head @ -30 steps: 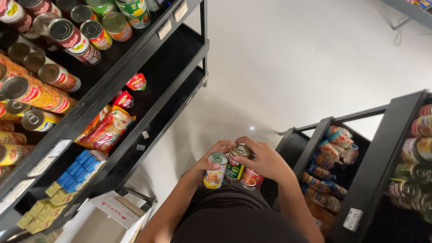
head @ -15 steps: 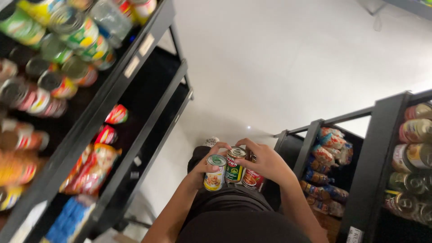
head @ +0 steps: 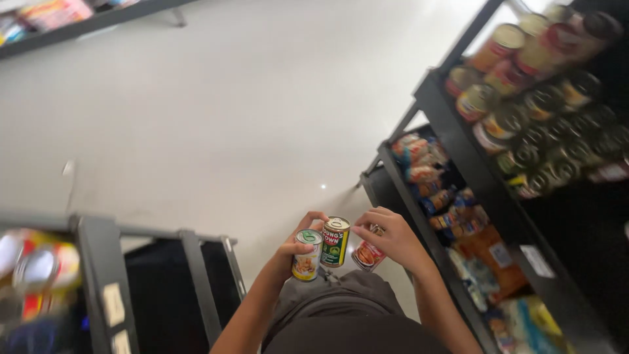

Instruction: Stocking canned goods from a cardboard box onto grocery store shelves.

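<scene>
Three small cans are sitting bunched between my hands, low in the view and close in front of my body. I am holding the yellow-labelled can [head: 306, 255] upright in my left hand [head: 296, 244], its long axis running up and down and its ring-pull lid facing up toward me. Just beside it, the green-and-yellow can [head: 335, 242] is standing upright too, lid up, pressed between the two hands. I am gripping the red-labelled can [head: 367, 254] in my right hand [head: 393, 237]; it is tilting, its top leaning away to the right and partly hidden under my fingers [head: 372, 217].

Both hands are curling closed around the cans, thumbs toward me, forearms coming up from the bottom edge and angling in toward each other.

Below them a pale, glossy floor [head: 249, 118] is spreading out. On my right a black shelving rack [head: 452, 131] is carrying rows of tins [head: 524, 85] above and bright packets [head: 452, 210] lower down. On my left another black rack [head: 98, 262] is showing, its goods blurred.
</scene>
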